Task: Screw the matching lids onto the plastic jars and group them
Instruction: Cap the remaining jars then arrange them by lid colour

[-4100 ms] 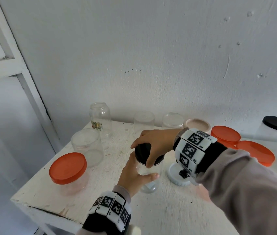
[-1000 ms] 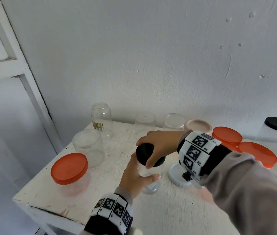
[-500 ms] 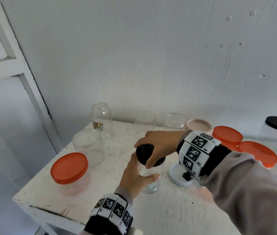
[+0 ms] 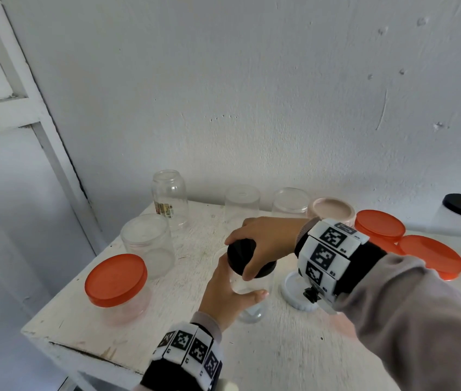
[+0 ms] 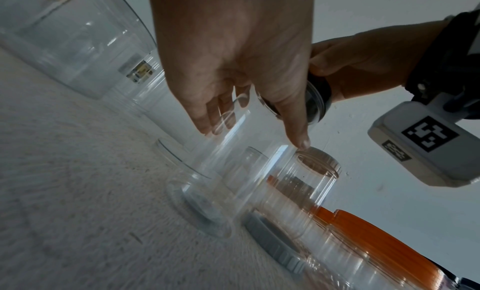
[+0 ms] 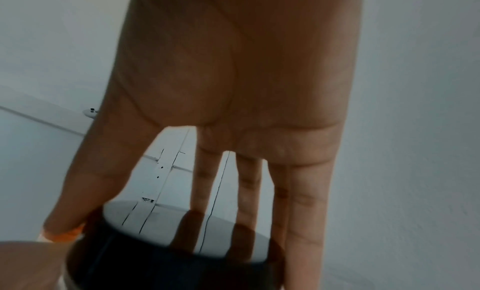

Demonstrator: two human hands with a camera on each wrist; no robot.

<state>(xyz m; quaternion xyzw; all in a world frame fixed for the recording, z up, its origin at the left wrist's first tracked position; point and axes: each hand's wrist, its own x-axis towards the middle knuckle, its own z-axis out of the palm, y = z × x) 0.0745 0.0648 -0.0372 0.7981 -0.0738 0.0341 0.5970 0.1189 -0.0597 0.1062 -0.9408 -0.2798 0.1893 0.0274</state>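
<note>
Head view: worn white table, white wall.

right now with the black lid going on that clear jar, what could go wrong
The black lid looks tilted on the clear jar, so it may cross-thread. The left hand holds the jar only around its middle, so a hard twist from the right hand could spin or tip it. The white lid lies close beside the jar and could get knocked.

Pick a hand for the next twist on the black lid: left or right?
Right. The right hand already grips the black lid from above, fingers over its rim. The left hand wraps the clear jar below, bracing it on the table.
</note>
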